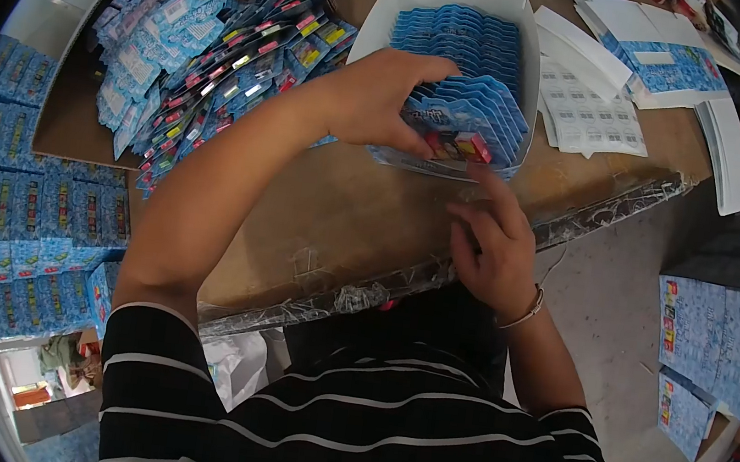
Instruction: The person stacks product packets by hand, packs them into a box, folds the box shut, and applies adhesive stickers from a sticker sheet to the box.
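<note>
Blue wavy-topped packets point(470, 95) stand upright in close rows in the white box point(371, 42), at the far side of my table point(316, 215), with the nearest bunch sitting apart from the rows farther back. My left hand point(372, 97) is spread wide around the left side of that near bunch, thumb at the near face and fingers at the far side; whether I am squeezing it I cannot tell. My right hand point(497, 251) is loosely open, the lower fingers curled and the index finger pointing to the near end of the box, close to the pink-and-red piece point(473, 148) on the front packet; I cannot tell if the fingertip touches. A thin bracelet point(525, 311) circles my right wrist. To the far left, a cardboard carton point(78, 129) holds a heaped pile of packets point(173, 31), some spilling past its edge onto the table. To the right of the white box lie barcode label sheets point(593, 111) and, farther right, blue-and-white flattened cartons point(671, 72). Blue printed boxes point(22, 207) are stacked at the left, below the tabletop.
</note>
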The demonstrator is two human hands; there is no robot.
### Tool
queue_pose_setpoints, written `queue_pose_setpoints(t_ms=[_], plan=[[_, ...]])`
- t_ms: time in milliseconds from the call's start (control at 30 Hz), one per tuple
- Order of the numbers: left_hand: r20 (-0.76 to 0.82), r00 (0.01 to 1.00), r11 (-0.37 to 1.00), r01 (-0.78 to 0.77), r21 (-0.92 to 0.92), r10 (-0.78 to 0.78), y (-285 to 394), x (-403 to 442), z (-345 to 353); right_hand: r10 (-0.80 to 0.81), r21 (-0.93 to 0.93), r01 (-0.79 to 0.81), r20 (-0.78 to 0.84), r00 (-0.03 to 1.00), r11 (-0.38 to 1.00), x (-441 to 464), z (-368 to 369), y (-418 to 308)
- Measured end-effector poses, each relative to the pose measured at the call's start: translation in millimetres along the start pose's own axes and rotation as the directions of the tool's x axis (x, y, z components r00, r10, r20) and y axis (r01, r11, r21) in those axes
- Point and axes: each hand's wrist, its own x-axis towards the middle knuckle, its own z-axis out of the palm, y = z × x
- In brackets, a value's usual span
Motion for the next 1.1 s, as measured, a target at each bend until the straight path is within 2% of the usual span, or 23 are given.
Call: queue_pose_setpoints(t_ms=[67, 167, 233, 267, 333, 533, 667, 733, 767, 800, 833, 867, 933, 967, 1000, 1033, 1067, 1100], plan=[[-0.026, 0.999, 0.999, -0.039, 0.03, 0.04, 0, 1, -2, -0.015, -0.014, 0.014, -0.024, 1.0, 1.0, -2, 2, 1], [-0.005, 1.0, 0.999, 0.028, 0.033, -0.028, 4, 8, 1, -0.021, -0.004, 0.021, -0.05, 0.999, 1.0, -4, 4, 4], [0.108, 0.994, 0.996, 0.014, 0.094, -0.024, 10, 12, 8, -0.016, -0.011, 0.016, -0.039, 0.999, 1.0, -4, 4, 3], [0.11, 0.994, 0.996, 0.013, 0.093, -0.023, 13, 14, 8, -0.011, -0.017, 0.01, -0.033, 0.999, 1.0, -3, 3, 2], [0.222, 0.961, 0.957, 0.099, 0.271, -0.163, 21, 18, 9, -0.03, -0.036, 0.029, -0.016, 0.999, 0.999, 0, 1, 0], [0.25, 0.956, 0.894, 0.028, 0.446, -0.154, 30, 34, 35, -0.023, -0.039, 0.023, 0.007, 1.0, 0.999, -1, 2, 0], [0.148, 0.977, 0.881, 0.069, 0.469, -0.155, 27, 31, 50, -0.017, -0.014, 0.017, -0.022, 1.0, 1.0, -2, 3, -1], [0.015, 0.997, 0.836, -0.077, 0.543, 0.082, 25, 24, 46, 0.009, 0.039, -0.008, -0.038, 0.999, 0.999, -5, -10, -5], [0.011, 0.996, 0.835, -0.077, 0.544, 0.085, 24, 22, 39, 0.039, 0.098, -0.034, -0.051, 0.998, 0.995, -5, -18, -6], [-0.098, 0.979, 0.872, -0.11, 0.476, 0.177, 20, 20, 30, 0.037, 0.098, -0.032, -0.048, 0.998, 0.995, -3, -28, -3], [-0.211, 0.944, 0.902, -0.149, 0.406, 0.251, 22, 15, 19, 0.075, 0.087, -0.064, -0.137, 0.988, 0.994, 0, -40, 2], [-0.209, 0.945, 0.903, -0.151, 0.402, 0.252, 27, 11, 5, 0.116, 0.077, -0.1, -0.232, 0.966, 0.992, 3, -48, 7], [-0.481, 0.849, 0.912, -0.004, 0.41, 0.22, 36, 0, -18, 0.317, 0.331, -0.232, -0.231, 0.92, 0.915, 24, -53, 28], [-0.654, 0.756, 0.992, 0.077, 0.103, 0.009, 26, -7, -23, 0.313, 0.324, -0.231, -0.229, 0.922, 0.917, 36, -52, 42], [-0.736, 0.634, 0.97, 0.106, -0.218, -0.235, 11, -12, -27, 0.51, 0.456, -0.392, -0.167, 0.844, 0.799, 47, -49, 56], [-0.695, 0.556, 0.869, 0.106, -0.484, -0.455, -21, -20, -13, 0.674, 0.57, -0.523, -0.076, 0.734, 0.634, 55, -43, 65], [-0.587, 0.481, 0.699, 0.079, -0.711, -0.651, -53, -30, 13, 0.671, 0.574, -0.516, -0.08, 0.737, 0.636, 61, -36, 70], [-0.56, 0.54, 0.722, 0.135, -0.678, -0.628, -70, -36, 47, 0.687, 0.608, -0.528, -0.038, 0.726, 0.592, 64, -25, 73]])
